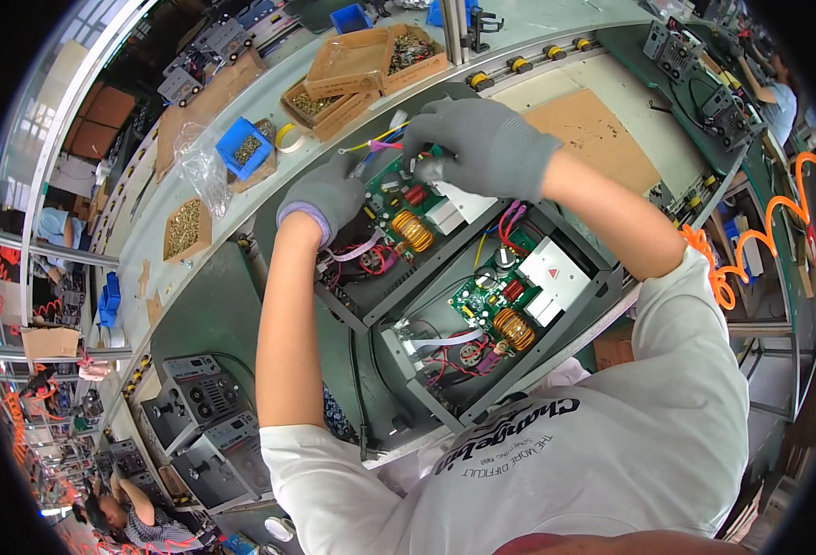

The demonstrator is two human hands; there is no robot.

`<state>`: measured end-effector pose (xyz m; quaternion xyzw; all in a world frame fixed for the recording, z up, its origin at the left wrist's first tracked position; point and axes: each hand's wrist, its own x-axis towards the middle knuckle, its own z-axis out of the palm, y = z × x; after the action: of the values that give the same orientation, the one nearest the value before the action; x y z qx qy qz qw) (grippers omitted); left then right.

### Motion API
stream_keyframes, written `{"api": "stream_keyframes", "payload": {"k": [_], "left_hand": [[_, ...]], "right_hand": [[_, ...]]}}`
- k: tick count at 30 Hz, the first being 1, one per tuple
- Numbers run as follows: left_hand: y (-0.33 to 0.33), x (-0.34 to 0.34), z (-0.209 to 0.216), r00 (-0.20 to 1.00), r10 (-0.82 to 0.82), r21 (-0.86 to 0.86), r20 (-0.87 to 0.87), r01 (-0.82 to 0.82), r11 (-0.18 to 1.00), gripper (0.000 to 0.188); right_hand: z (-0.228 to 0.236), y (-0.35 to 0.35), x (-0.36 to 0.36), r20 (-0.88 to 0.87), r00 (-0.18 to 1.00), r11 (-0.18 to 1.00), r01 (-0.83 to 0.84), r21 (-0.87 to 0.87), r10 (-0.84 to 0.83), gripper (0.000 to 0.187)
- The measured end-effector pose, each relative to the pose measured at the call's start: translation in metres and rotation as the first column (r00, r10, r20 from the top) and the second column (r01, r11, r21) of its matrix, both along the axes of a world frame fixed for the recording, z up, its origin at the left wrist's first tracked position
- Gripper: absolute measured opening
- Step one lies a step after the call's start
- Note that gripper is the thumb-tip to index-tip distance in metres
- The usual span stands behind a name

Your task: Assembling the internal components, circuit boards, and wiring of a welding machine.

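Two open metal equipment cases lie on the bench, each with a green circuit board and a copper-wound ring coil. Both my hands wear grey gloves and work over the far case (pixel 371 310). My right hand (pixel 487 143) is closed at the far edge of its circuit board (pixel 391 190), with a yellow-green wire (pixel 368 144) and pink wires running to its fingers. My left hand (pixel 327 194) is closed beside the same board, near the wire's loose end; its fingertips are partly hidden. The near case (pixel 482 393) sits closer to me, touched by neither hand.
Beyond the cases stand cardboard boxes of small metal parts (pixel 411 51), a blue bin (pixel 243 148) and a roll of tape (pixel 290 139). More cases (pixel 206 398) stand at the left. Orange coiled hoses (pixel 727 268) hang at the right. Other people work farther off.
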<state>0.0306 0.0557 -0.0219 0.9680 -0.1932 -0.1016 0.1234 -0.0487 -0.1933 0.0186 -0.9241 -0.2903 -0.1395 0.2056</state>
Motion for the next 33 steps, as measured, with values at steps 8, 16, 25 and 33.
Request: {"api": "stream_keyframes", "payload": {"k": [8,16,25,33], "left_hand": [[0.055,-0.012,0.030,0.997,0.031,0.208,-0.074,-0.015,0.978,0.040],[0.063,-0.049,-0.035,0.899,0.432,-0.578,0.071,-0.316,0.752,0.035],[0.056,-0.068,-0.048,0.962,0.274,-0.942,0.003,-0.089,0.323,0.043],[0.071,-0.054,-0.072,0.935,0.342,-0.942,0.093,-0.029,0.335,0.058]], "right_hand": [[-0.015,-0.003,0.028,-0.047,0.751,0.742,0.637,-0.209,-0.658,0.050],[-0.048,-0.012,0.065,0.139,0.845,0.851,0.524,-0.025,-0.516,0.035],[-0.010,0.074,0.022,-0.199,0.900,0.796,-0.217,0.566,0.387,0.027],[-0.041,0.124,0.023,-0.012,0.994,0.990,-0.106,0.090,0.108,0.019]]}}
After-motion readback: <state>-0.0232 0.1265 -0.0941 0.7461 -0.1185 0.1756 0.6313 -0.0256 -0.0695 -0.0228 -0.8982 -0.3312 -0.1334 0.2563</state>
